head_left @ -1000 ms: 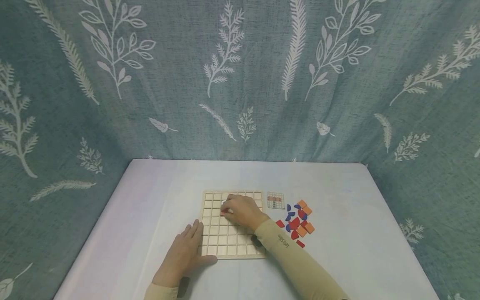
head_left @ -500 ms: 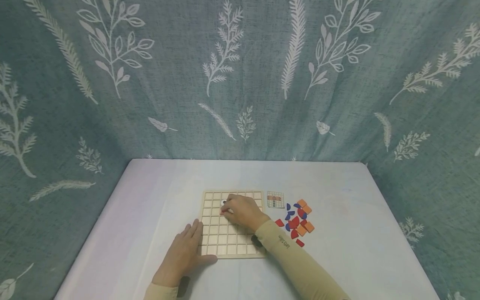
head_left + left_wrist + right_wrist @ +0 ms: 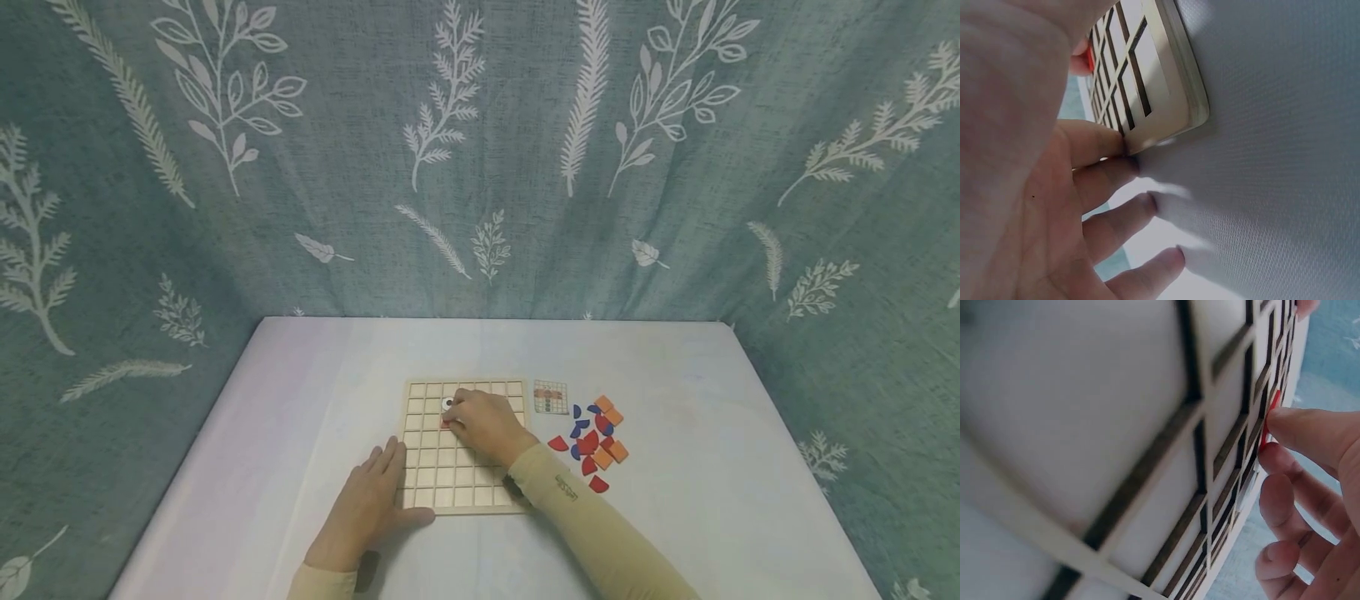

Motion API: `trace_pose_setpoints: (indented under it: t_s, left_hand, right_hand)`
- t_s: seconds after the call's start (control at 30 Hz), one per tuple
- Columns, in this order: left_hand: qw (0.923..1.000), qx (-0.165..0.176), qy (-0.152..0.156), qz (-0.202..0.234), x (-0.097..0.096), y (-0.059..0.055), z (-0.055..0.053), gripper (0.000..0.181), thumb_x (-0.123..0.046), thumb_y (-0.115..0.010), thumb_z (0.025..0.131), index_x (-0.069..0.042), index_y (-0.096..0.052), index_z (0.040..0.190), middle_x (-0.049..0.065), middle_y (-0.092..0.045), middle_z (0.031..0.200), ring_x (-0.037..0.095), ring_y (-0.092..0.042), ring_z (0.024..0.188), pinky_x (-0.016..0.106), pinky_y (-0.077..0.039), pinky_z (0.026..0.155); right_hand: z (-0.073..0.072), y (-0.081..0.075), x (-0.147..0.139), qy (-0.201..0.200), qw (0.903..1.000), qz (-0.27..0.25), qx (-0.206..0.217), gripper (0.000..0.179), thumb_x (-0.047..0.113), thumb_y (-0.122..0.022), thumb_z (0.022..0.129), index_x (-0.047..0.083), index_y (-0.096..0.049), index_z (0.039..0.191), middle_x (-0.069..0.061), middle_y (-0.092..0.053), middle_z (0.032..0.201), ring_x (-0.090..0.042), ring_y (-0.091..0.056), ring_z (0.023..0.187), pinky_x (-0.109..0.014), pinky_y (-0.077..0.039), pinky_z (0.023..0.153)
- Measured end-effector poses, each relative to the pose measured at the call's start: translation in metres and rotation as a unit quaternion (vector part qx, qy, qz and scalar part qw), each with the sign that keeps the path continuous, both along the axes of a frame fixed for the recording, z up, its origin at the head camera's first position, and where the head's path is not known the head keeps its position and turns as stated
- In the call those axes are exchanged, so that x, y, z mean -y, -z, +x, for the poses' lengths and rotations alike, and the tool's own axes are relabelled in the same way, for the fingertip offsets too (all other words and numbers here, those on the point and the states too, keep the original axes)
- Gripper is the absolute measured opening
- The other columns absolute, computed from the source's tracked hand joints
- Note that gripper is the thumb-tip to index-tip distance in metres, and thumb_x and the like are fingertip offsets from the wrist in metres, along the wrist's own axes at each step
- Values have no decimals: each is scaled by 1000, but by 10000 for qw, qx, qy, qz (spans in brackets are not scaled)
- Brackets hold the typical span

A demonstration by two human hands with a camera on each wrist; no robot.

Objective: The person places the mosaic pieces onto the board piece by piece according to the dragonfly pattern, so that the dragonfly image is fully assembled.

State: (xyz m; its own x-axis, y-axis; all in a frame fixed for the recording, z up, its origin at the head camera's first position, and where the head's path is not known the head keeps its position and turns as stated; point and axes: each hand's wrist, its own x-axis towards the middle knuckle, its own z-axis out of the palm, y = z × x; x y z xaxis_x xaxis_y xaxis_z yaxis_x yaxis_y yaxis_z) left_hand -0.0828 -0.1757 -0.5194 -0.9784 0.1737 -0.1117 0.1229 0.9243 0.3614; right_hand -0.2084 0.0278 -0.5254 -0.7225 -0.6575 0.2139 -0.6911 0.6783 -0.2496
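The left hand [image 3: 367, 500], fingers spread, touches the near-left corner of the gridded wooden board [image 3: 444, 498]. Farther in, the right hand [image 3: 487, 423] pinches a flat red piece [image 3: 1276, 402] at the grid, just short of a black-dotted white disc [image 3: 447, 403].

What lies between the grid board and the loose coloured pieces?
The head view shows a printed card between the board and pieces; lower down, the right sleeve crosses the gap.

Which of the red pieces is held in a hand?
The red piece at the board, pinched by the right hand; the other visible red pieces lie loose to the board's right.
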Motion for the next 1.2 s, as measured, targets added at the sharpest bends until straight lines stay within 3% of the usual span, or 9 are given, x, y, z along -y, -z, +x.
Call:
trace_pose_setpoints:
  t_s: [0.27,0.57,0.77,0.93,1.0,1.2]
  left_hand:
    - [10000,28,7,-20,-1,0,-2,118,-64,-82,70,10,-37,150,30,-34,157,54,-35,140,70,-33,110]
    - [10000,-8,53,64,0,0,0,116,-62,-82,72,11,-37,150,30,-34,157,54,-35,140,71,-33,110]
    - [10000,-5,33,92,-2,0,0,115,-61,-82,73,10,-37,151,28,-33,158,52,-34,142,70,-32,111]
    - [10000,32,4,-3,-3,-2,0,116,-62,-82,72,10,-36,151,28,-33,158,53,-33,142,69,-31,112]
    - [10000,43,-8,-35,-3,-2,0,116,-62,-82,72,10,-36,151,29,-33,158,53,-33,142,69,-31,112]
    - [10000,67,-29,-35,-3,-3,0,116,-60,-83,72,11,-36,150,30,-34,157,54,-34,141,67,-31,113]
  right_hand:
    - [1,0,-2,-21,9997,-62,-221,9,23,-75,94,22,-83,99,7,-72,97,-7,-67,84,-22,-58,70]
    - [5,-14,-25,-9,9998,-196,0,15,16,-75,93,22,-81,104,6,-71,103,-10,-69,90,-25,-58,70]
    - [16,-27,-63,369,9985,-380,148,21,22,-77,92,23,-78,113,4,-72,114,-15,-69,105,-36,-60,85]
    - [22,-25,-113,526,9958,-683,-310,26,15,-82,87,19,-77,112,-1,-73,114,-19,-70,104,-36,-60,84]
    - [25,-23,-134,696,9944,-686,-393,29,13,-84,85,18,-77,112,-1,-73,113,-17,-70,97,-34,-61,77]
    - [36,-18,-181,1722,9843,-142,350,29,18,-83,85,17,-77,114,4,-69,101,-10,-59,78,-31,-59,72]
